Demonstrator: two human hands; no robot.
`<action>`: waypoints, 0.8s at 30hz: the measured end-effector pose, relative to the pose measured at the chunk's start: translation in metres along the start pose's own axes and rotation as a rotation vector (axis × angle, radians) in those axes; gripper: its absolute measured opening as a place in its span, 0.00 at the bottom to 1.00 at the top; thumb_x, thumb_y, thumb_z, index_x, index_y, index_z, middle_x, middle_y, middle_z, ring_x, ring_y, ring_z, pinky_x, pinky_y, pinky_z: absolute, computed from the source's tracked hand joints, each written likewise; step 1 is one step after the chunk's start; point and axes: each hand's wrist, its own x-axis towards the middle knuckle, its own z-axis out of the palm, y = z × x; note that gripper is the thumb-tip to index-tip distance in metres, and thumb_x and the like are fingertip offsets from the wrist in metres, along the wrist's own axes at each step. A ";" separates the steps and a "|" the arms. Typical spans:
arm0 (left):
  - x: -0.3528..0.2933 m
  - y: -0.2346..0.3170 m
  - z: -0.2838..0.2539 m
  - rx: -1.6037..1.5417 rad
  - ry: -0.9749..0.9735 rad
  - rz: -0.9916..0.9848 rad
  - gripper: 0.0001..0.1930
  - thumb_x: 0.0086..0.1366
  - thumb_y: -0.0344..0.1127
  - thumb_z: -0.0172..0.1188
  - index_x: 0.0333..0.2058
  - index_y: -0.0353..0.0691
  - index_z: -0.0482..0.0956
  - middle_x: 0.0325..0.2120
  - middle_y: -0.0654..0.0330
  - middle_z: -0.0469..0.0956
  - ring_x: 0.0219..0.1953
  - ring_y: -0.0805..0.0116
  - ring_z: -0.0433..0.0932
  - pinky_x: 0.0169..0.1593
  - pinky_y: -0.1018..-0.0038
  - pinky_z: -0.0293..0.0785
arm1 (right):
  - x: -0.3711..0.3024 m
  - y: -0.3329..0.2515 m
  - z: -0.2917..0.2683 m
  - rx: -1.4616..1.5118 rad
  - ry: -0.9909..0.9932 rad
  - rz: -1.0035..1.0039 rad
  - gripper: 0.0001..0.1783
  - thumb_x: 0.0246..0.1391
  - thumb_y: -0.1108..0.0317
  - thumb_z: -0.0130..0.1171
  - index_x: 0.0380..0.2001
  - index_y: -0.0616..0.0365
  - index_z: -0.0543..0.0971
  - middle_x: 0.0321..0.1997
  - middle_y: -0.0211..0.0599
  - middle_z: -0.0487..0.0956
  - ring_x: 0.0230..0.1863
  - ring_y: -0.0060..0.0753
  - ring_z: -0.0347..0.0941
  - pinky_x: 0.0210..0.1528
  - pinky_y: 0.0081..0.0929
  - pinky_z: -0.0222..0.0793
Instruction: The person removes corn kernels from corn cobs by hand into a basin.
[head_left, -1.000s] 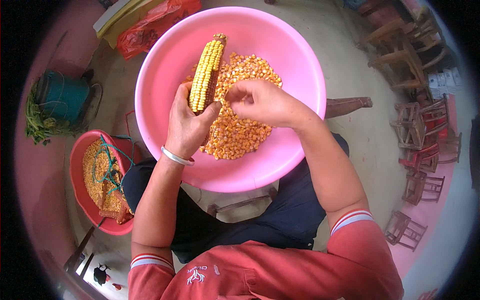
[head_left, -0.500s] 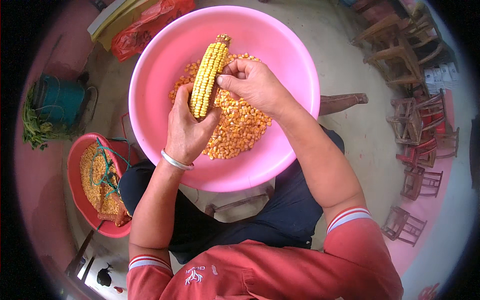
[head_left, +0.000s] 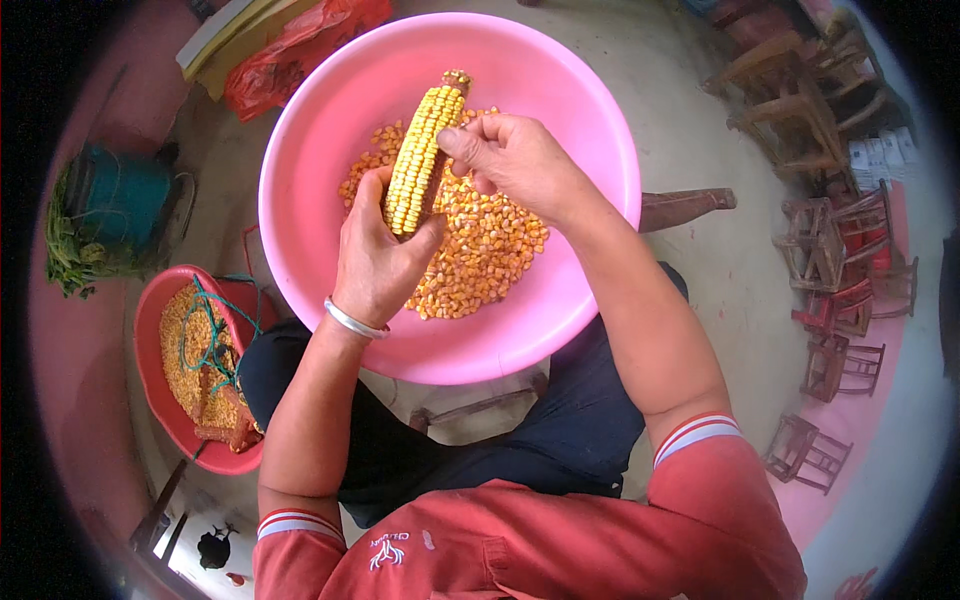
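A yellow corn cob [head_left: 417,160] is held tilted above a wide pink basin [head_left: 315,120], its bare reddish side facing right. My left hand [head_left: 375,245] is closed round its lower end, with a silver bangle at the wrist. At the upper right side of the cob, my right hand [head_left: 510,160] is closed, thumb pressed against the kernels at the edge of the stripped strip. Whether loose kernels lie under its curled fingers is hidden. Beneath both hands, a heap of loose corn kernels [head_left: 475,265] covers the basin's bottom.
Left of my knee stands a red bucket [head_left: 160,400] with kernels, bare cobs and green cord. A teal container [head_left: 125,200] with green leaves is farther left. Red plastic bag [head_left: 290,60] lies behind the basin; small wooden chairs [head_left: 810,240] line the right wall.
My right thumb has moved slightly up along the cob. The cob has shifted a little to the right, and more of its stripped side shows.
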 end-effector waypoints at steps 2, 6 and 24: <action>-0.002 0.001 0.001 0.002 0.004 -0.003 0.25 0.52 0.32 0.66 0.47 0.34 0.68 0.35 0.51 0.77 0.38 0.62 0.79 0.43 0.68 0.74 | 0.001 0.005 0.002 0.024 -0.004 0.004 0.18 0.61 0.53 0.59 0.29 0.59 0.78 0.27 0.29 0.77 0.23 0.15 0.67 0.27 0.15 0.66; -0.002 0.002 0.001 0.029 -0.003 0.002 0.25 0.52 0.31 0.65 0.48 0.33 0.67 0.36 0.50 0.77 0.38 0.62 0.79 0.43 0.68 0.74 | -0.001 0.007 0.000 0.087 -0.022 0.008 0.15 0.61 0.58 0.59 0.30 0.61 0.77 0.25 0.27 0.76 0.23 0.15 0.68 0.26 0.15 0.66; 0.004 -0.004 -0.006 -0.077 -0.018 -0.048 0.24 0.54 0.32 0.66 0.47 0.32 0.68 0.31 0.60 0.74 0.31 0.73 0.74 0.37 0.74 0.73 | -0.004 -0.003 -0.006 0.008 -0.079 -0.001 0.19 0.60 0.52 0.59 0.33 0.59 0.78 0.30 0.31 0.79 0.25 0.16 0.70 0.29 0.17 0.69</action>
